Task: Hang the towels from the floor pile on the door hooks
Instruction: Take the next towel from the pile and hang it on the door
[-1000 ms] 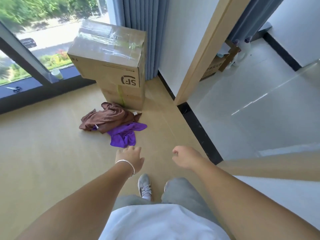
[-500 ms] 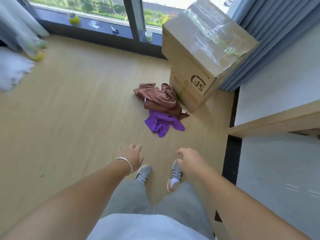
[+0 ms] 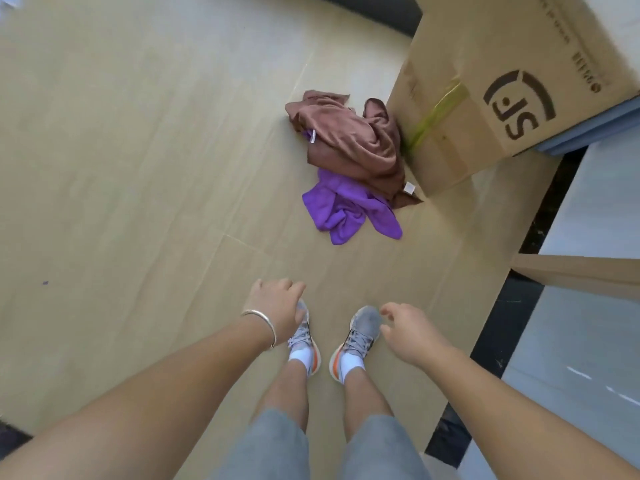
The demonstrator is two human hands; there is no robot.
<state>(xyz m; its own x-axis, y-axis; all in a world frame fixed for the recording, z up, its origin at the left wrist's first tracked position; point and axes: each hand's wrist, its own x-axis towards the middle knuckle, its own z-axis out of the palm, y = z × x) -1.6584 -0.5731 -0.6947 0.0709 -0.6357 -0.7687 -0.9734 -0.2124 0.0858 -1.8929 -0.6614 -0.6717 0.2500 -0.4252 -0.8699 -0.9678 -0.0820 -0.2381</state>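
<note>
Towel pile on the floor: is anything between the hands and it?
Nothing visible. Bare floor lies between both empty hands, left hand and right hand, and the purple towel, with the brown towel lying partly over it. The cardboard box stands behind the pile.

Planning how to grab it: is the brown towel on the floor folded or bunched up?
Bunched up. The brown towel lies in a crumpled heap against the cardboard box, partly over the purple towel.

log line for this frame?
phase: approach | left hand: empty | right hand: empty | crumpled brown towel over purple towel: on floor
</note>
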